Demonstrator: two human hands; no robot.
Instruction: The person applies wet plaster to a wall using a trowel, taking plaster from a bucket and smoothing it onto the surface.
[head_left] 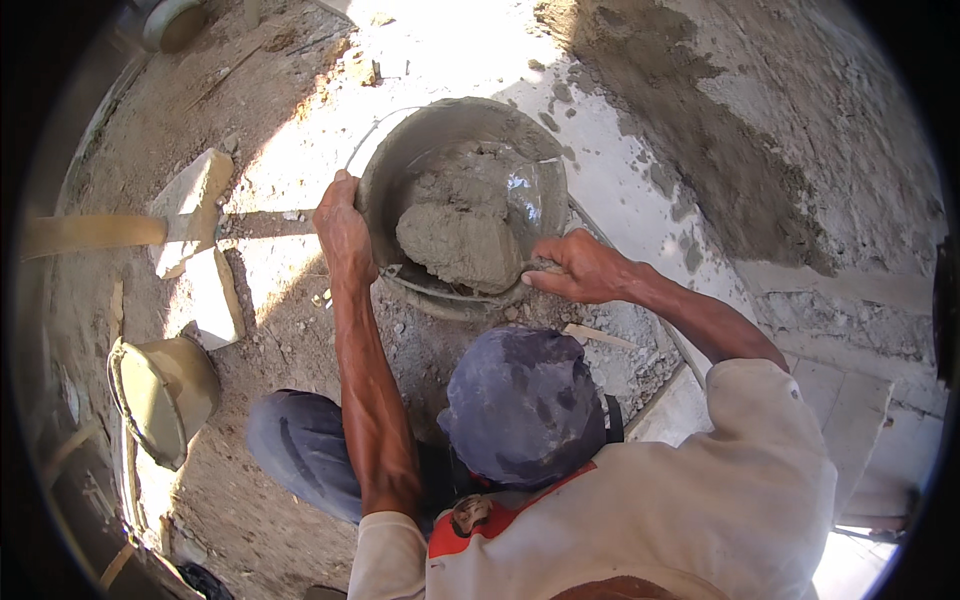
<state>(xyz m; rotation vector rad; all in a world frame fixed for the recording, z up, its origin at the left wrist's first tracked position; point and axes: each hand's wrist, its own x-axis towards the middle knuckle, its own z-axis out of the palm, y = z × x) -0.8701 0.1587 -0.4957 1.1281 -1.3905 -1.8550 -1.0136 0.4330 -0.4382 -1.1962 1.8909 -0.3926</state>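
A round, mortar-caked bucket (395,165) stands between my knees and the wall, with grey wet mortar (450,178) inside. My left hand (345,235) grips its left rim, fingers closed over the edge. In my right hand (585,268), closed at the near right of the rim, is the handle of a trowel (541,266). Its blade is hidden under a large lump of mortar (462,243) within the bucket. The thin wire bail (352,152) of the bucket loops out at its upper left.
Broken pale slabs (215,295) lie on the dirt at left, beside a wooden shaft (95,236). A second, yellowish bucket (190,380) sits lower left. Up on the right, a rough wall surface (700,130) carries dark wet mortar. A wood scrap (600,336) lies near my right knee.
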